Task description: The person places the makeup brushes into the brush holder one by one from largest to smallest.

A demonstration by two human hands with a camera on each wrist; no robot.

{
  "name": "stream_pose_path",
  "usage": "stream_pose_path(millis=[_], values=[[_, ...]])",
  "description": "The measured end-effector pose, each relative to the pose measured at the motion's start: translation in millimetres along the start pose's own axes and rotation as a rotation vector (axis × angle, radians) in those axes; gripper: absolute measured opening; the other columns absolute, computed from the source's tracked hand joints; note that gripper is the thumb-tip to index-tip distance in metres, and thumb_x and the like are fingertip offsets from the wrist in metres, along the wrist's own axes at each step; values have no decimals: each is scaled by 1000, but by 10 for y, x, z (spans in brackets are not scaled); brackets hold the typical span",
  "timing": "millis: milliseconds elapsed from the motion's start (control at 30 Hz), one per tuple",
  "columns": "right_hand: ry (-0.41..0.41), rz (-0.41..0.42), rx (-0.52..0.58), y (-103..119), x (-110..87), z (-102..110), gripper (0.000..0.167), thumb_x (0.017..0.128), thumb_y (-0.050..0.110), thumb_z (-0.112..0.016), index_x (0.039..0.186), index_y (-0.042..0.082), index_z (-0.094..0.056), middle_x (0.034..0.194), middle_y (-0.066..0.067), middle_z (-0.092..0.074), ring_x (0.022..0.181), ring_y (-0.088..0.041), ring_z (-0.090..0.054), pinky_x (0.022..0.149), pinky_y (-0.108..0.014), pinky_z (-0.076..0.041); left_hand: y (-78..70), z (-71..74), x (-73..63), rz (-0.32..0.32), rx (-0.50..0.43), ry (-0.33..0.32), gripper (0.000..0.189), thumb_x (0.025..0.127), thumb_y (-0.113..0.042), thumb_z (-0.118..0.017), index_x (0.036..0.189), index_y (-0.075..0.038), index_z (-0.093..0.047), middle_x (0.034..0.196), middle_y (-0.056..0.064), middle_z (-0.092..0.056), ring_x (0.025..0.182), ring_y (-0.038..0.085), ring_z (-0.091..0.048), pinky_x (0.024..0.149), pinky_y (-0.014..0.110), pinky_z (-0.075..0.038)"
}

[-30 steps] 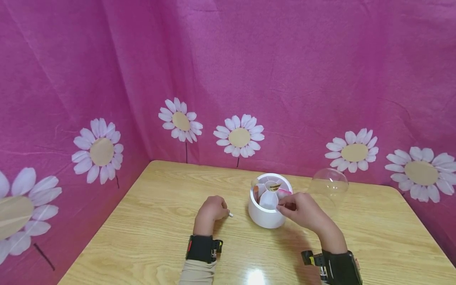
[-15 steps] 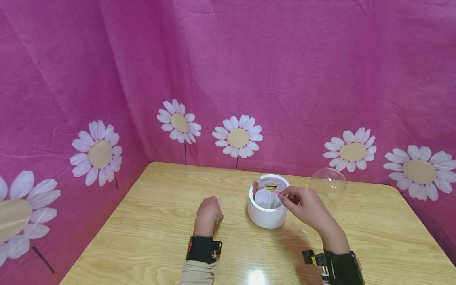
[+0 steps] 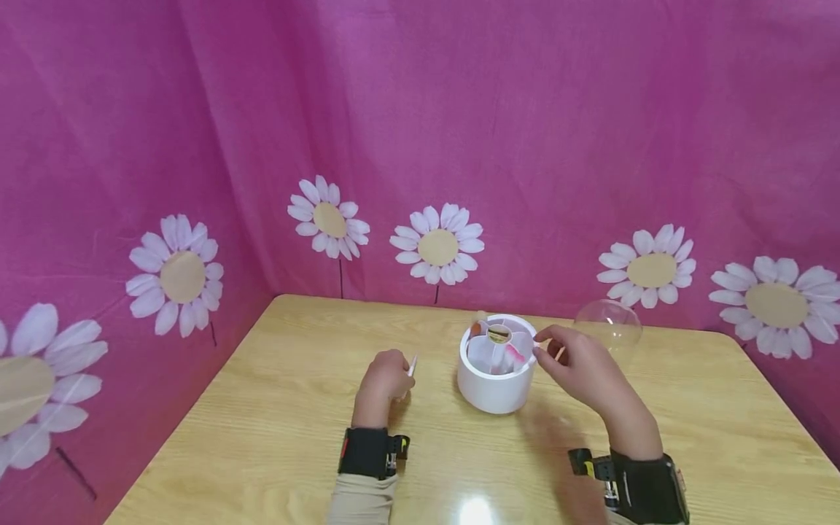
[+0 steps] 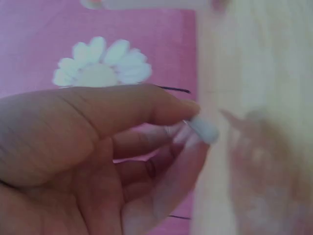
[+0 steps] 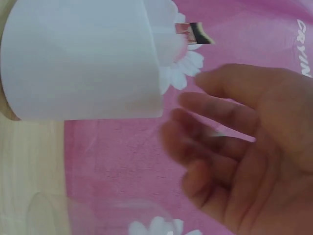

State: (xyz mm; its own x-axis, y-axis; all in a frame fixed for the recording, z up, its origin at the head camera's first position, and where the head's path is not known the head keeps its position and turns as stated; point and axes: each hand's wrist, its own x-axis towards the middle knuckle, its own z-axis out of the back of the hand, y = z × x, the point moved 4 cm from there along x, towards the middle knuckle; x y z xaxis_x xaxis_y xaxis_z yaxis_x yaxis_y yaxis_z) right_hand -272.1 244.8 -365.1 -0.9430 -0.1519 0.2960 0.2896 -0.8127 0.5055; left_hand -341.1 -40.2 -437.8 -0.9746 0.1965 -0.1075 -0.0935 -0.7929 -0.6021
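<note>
Overall, a magenta cloth backdrop printed with white daisies fills most of the head view, rising behind and to the left of a pale wood-grain table. On that table, near its far edge, a round white divided organiser stands upright, with a transparent dome behind the right hand. That right hand is just beside the organiser's rim; its fingers are loosely bent around nothing, and the right wrist view shows them apart from the white wall. Well to the organiser's left, the left hand pinches a slim white stick between thumb and finger, its whitish end poking past the fingertips in the left wrist view. Each wrist wears a black strap. Inside the organiser, a pink piece sits in a near-side compartment, an orange-brown piece at the left, and a small gold-and-dark piece at the round centre.
</note>
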Motion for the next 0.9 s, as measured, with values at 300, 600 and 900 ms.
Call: stream_pose_path(millis=[300,600,900], values=[[145,57,-134,166,-41,88,23,92,13,-71,108,-4,-73,101,-18,-71,75,-22,-63,70,-44,-56,-482,348,-142,-273,-199,-182,12,94,-7,-68,103,-1,-64,91,9,-66,82,20,-63,70,31,-53],[213,138,-159,281,-118,73,37,90,12,-72,118,-12,-66,113,-26,-70,95,-40,-69,87,-57,-55,-947,349,-293,-487,-307,-277,11,95,-13,-72,103,-5,-69,96,6,-72,90,19,-69,82,30,-58],[233,128,-164,446,-76,156,43,94,17,-69,126,-11,-62,121,-29,-66,100,-44,-69,87,-56,-56,-1070,104,-187,-491,-194,-199,12,91,-8,-75,102,-2,-73,92,6,-72,85,14,-68,78,23,-56]])
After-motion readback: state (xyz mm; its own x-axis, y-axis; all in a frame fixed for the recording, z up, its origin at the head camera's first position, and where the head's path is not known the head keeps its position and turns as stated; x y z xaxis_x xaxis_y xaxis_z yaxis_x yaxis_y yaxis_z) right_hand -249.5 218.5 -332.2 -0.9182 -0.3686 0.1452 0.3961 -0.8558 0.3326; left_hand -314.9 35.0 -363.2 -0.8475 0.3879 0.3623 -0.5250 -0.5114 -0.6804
